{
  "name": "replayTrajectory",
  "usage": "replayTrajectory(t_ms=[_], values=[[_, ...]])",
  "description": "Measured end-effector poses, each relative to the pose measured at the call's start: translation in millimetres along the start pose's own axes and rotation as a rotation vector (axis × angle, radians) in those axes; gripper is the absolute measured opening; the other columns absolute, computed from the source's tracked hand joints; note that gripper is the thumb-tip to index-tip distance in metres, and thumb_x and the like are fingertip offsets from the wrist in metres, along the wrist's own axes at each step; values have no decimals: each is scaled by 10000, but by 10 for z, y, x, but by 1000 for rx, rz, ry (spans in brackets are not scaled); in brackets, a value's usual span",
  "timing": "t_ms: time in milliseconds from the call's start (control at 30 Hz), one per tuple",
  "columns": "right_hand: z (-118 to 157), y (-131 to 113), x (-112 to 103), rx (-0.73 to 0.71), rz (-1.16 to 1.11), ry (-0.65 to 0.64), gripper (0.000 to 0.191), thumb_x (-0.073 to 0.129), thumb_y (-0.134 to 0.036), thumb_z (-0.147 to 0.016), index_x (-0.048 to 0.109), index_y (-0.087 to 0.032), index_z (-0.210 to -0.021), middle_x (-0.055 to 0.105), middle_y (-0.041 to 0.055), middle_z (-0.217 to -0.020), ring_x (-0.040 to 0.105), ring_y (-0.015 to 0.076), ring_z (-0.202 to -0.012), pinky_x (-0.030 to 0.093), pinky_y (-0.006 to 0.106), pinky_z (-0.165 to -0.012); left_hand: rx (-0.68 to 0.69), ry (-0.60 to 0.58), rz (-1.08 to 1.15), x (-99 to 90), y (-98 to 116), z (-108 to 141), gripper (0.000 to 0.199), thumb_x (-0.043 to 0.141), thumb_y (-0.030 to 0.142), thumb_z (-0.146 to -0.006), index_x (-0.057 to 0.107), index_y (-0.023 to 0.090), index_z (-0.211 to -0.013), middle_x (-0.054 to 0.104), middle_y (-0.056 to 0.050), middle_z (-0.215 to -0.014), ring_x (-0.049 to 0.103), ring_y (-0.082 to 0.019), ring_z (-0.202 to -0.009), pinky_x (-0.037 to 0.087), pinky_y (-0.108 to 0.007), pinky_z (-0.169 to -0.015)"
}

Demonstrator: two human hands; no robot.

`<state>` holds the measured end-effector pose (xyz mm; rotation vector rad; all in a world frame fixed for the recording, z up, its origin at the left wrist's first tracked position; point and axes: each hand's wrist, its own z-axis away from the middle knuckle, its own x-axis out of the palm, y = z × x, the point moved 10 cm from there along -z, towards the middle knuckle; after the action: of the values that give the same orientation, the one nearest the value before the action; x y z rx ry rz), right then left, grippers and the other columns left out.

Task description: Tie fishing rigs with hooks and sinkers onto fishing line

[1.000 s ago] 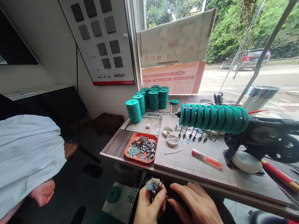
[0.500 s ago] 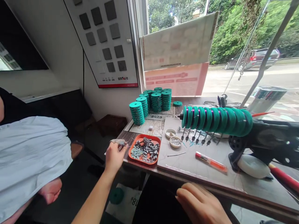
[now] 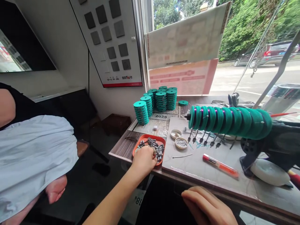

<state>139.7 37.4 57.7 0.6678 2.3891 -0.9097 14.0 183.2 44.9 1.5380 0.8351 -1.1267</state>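
Observation:
My left hand (image 3: pixel 144 158) reaches into the orange tray (image 3: pixel 164 140), its fingers bent down among small dark metal weights (image 3: pixel 160 150). The fingertips are partly hidden, so what they pinch, if anything, does not show. A wrap is visible on one of its fingers. Low in front of my dark clothing, my right hand (image 3: pixel 206 204) is closed with its fingertips together. A faint thin line runs up from those fingertips. Thin dark strands (image 3: pixel 131 139) lie on the table just left of the tray.
Stacks of green spools (image 3: pixel 141 112) stand behind the tray. Two small round dishes sit right of it, one holding small beads (image 3: pixel 181 143). Further right are an orange-handled tool (image 3: pixel 220 165) and a rod of green discs (image 3: pixel 229 122) on a black machine. Another person (image 3: pixel 35 156) is at left.
My left hand has moved right from the table's left edge into the orange tray. Dark strands now show where it was. My right hand stays low and closed. The view has shifted slightly.

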Motion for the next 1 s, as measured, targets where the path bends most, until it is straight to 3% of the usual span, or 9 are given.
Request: replayTrajectory(t_ms=[100,200,367,433,500,600,767,1000], values=[[-19,22,-26,37,-38,26,124,452,-131,-893,536,-220,-915,632,20,-721,620,131,-614,505,207,-544,-20,7,-6,80,8,-69,114,607,105,-609,640,212,-589,680,-58,-708,631,-252,-763,433,-318,-680],[-27,84,-97,105,-122,82,110,469,-153,-883,550,-224,-861,625,2,-708,617,126,-617,510,193,-556,-24,31,62,8,-30,-101,122,611,89,-577,618,210,-564,659,-41,-662,619,-238,-715,432,-316,-671],[6,262,-190,280,-285,142,79,520,-210,-866,581,-230,-820,629,-12,-724,614,121,-642,499,160,-591,9,109,328,-142,42,159,73,563,129,-670,584,199,-674,658,-17,-719,606,-177,-701,450,-267,-680],[32,337,-199,370,-346,161,106,526,-256,-867,598,-221,-796,626,-1,-725,609,134,-650,496,169,-598,30,96,504,-73,147,349,44,557,150,-699,569,192,-702,649,-10,-712,601,-154,-672,459,-233,-639],[49,377,-161,442,-403,150,143,526,-293,-866,611,-214,-783,620,6,-721,601,143,-649,493,179,-598,23,72,817,54,242,530,46,600,164,-678,561,186,-687,632,-12,-691,591,-157,-673,464,-231,-636],[72,403,-112,512,-465,161,200,526,-348,-860,618,-211,-747,613,6,-696,582,150,-633,485,201,-599,-64,53,1201,275,301,714,118,669,134,-606,561,181,-622,606,-4,-641,567,-159,-663,455,-246,-654],[92,407,-67,517,-468,160,227,531,-377,-852,628,-212,-731,612,-6,-680,581,143,-629,470,193,-580,-171,83,1281,445,227,781,128,693,115,-563,582,172,-589,595,9,-599,551,-147,-620,436,-237,-622],[89,410,-90,450,-386,165,159,518,-299,-871,619,-221,-775,623,-11,-722,602,138,-663,481,190,-626,-197,117,1260,423,176,802,123,697,121,-553,585,167,-573,592,13,-588,542,-141,-611,424,-231,-614]])
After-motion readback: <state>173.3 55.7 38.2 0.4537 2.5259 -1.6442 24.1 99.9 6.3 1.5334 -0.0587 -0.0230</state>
